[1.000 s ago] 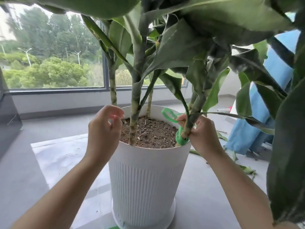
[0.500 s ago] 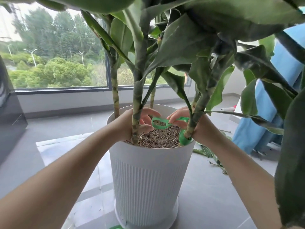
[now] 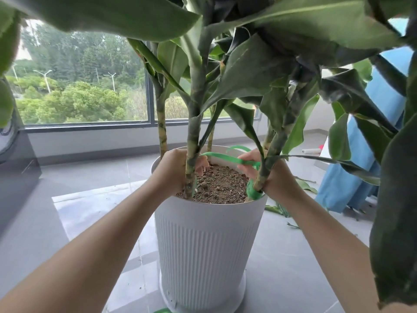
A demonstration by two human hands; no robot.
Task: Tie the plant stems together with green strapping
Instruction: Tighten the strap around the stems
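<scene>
A white ribbed pot holds soil and several thick green stems. My left hand reaches behind the front left stem, its fingers pinching one end of the green strapping. The strap runs across the soil to my right hand, which grips it beside the right stem. A wound coil of the same green strapping sits at the base of the right stem, under my right hand. Large leaves hide the upper stems.
A window with a dark frame stands behind the pot. Blue cloth hangs at the right. Cut leaf scraps lie on the grey tile floor. A dark cabinet stands at the left. A white saucer sits under the pot.
My left hand moved from outside the pot rim to behind the left stem and took hold of the strap end. The strap is now stretched between both hands.
</scene>
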